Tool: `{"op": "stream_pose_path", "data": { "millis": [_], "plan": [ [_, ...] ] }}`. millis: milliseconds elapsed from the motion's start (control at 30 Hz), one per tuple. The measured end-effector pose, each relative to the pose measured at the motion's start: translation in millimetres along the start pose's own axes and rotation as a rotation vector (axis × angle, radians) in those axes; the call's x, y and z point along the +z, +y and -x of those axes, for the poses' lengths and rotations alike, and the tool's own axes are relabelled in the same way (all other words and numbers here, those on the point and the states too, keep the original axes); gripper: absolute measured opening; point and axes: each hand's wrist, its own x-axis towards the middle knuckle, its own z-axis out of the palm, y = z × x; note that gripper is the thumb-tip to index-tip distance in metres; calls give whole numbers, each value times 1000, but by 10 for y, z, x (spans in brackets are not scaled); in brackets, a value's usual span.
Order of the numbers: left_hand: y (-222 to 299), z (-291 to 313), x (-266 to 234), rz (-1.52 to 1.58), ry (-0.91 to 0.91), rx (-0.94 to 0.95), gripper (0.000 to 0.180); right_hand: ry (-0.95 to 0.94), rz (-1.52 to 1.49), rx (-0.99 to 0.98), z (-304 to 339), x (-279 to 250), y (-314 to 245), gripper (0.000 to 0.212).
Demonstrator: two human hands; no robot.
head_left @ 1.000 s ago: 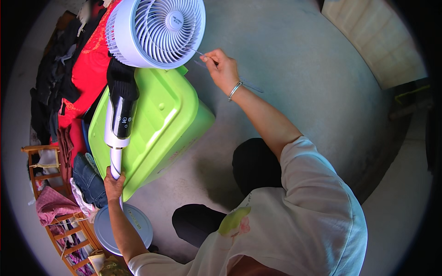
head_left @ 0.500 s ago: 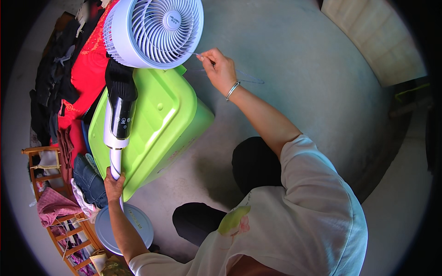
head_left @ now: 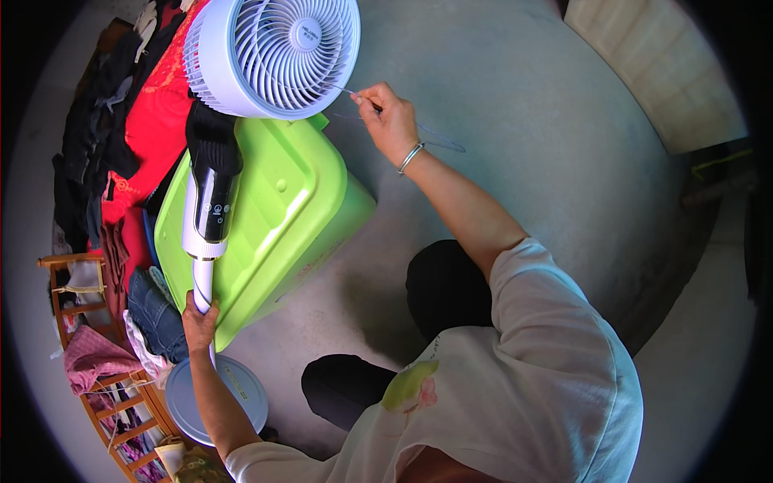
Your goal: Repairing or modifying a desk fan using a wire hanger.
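A pale lavender fan head (head_left: 241, 60) with a spiral grille tops a white pole (head_left: 202, 282), with a black neck and a black control panel (head_left: 216, 205) between. My left hand (head_left: 200, 324) is wrapped round the lower pole. With its fingertips, my right hand (head_left: 388, 121) pinches a thin pale wire (head_left: 439, 141) just right of the grille. One part of the wire runs to the grille's lower right edge; a loose loop trails beyond my wrist. How far it enters the fan I cannot tell.
Beside the pole is a bright green lidded storage bin (head_left: 302, 217). A round grey-blue lid or base (head_left: 241, 394) lies by my left forearm. Piled clothes (head_left: 153, 129), jeans (head_left: 157, 318) and a wooden rack (head_left: 133, 435) line the left side. A pale panel (head_left: 656, 64) stands far right.
The fan head has shifted slightly to the right. My right hand has moved a little the same way, still pinching the wire, while my left hand stays on the pole.
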Motion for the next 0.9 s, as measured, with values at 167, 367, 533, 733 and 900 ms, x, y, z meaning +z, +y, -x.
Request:
{"op": "stream_pose_path", "data": {
  "millis": [167,367,533,733,900],
  "plan": [
    [-34,5,17,21,-5,-9,33,42,15,3,-9,39,-5,6],
    [-48,5,17,2,-3,-11,32,27,60,-18,-25,75,5,6],
    [-18,2,11,20,-11,-9,32,1,9,12,19,119,11,7],
    [-12,11,10,39,-1,0,31,-81,30,47,-10,206,24,6],
    [-28,3,24,12,1,-2,32,-15,49,-46,-131,285,77,7]
  ]
}}
